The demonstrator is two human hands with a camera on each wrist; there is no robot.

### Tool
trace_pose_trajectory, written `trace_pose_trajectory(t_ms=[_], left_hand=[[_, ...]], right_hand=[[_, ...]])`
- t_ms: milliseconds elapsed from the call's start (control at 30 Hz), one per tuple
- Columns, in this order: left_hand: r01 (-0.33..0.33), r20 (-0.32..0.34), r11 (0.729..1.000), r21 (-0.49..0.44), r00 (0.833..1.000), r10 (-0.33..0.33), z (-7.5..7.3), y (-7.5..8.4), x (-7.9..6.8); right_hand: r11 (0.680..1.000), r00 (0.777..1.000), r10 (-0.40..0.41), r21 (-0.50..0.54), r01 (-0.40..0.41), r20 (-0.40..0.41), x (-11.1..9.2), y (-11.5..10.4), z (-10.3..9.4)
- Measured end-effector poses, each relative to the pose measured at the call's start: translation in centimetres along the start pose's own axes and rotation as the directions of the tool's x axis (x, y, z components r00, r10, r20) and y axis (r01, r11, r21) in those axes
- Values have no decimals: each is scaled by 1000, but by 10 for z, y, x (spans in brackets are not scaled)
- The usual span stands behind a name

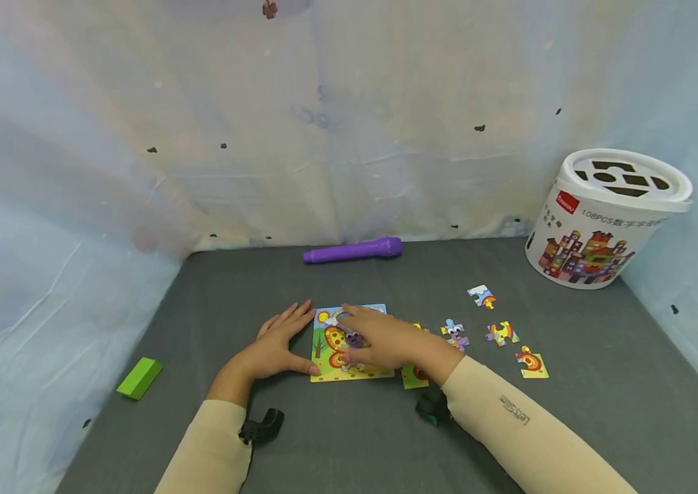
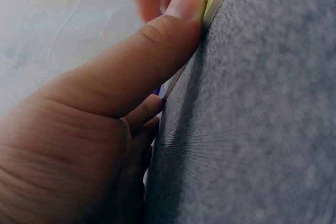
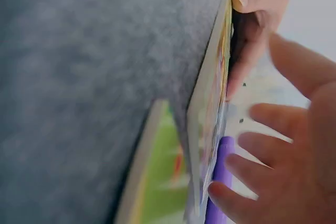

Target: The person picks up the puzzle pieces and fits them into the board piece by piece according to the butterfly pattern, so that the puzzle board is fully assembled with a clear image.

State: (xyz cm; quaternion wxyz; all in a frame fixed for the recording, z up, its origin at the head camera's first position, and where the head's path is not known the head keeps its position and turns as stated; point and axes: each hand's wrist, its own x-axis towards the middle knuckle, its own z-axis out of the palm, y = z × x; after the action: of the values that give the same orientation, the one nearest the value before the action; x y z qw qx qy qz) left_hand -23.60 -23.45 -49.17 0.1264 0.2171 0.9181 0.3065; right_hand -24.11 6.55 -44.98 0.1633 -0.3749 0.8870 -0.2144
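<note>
A square jigsaw puzzle board (image 1: 324,374) with a bright cartoon picture lies flat on the grey table. My left hand (image 1: 275,346) is along its left side, the thumb (image 2: 181,9) pressing on the near left corner and the other fingers stretched toward the far left corner. Over the board's right half, my right hand (image 1: 380,338) spreads its fingers and hides part of the picture. In the right wrist view those fingers (image 3: 273,145) are apart and pinch nothing. Just right of the board lies a green and yellow puzzle piece (image 1: 415,377), partly behind the right wrist.
More loose puzzle pieces (image 1: 502,333) are scattered to the right. A purple toy microphone (image 1: 352,251) lies by the back edge. At the back right stands a white lidded bucket (image 1: 596,226). A green block (image 1: 140,378) is near the left edge.
</note>
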Motion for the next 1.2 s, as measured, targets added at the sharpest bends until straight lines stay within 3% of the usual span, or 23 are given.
trace_pose_trajectory(t_ms=[200,333,533,633,833,1200], left_hand=[[5,-14,1000,-7,1000,-5,1,-1,0],[7,-11,1000,-4,1000,-7,1,-2,-1],[3,-10,1000,-14,1000,-3,1,-1,-1],[7,-6,1000,-18,1000,-7,2,0,-1],[4,-6,1000,-24,1000,-4,2,1,0],[3,-6,1000,-2,1000,-3,3,-3,1]], right_hand=[[975,985,2,221,37,-172,-21,10,-15],[912,974,-9,397,101,-227,-40,17,-23],[820,950,-9,541,187,-313,-66,25,-35],[776,934,16,593,214,-358,-80,33,-42],[722,893,40,631,284,-448,-101,57,-51],[616,842,125,707,349,-525,-113,100,-55]])
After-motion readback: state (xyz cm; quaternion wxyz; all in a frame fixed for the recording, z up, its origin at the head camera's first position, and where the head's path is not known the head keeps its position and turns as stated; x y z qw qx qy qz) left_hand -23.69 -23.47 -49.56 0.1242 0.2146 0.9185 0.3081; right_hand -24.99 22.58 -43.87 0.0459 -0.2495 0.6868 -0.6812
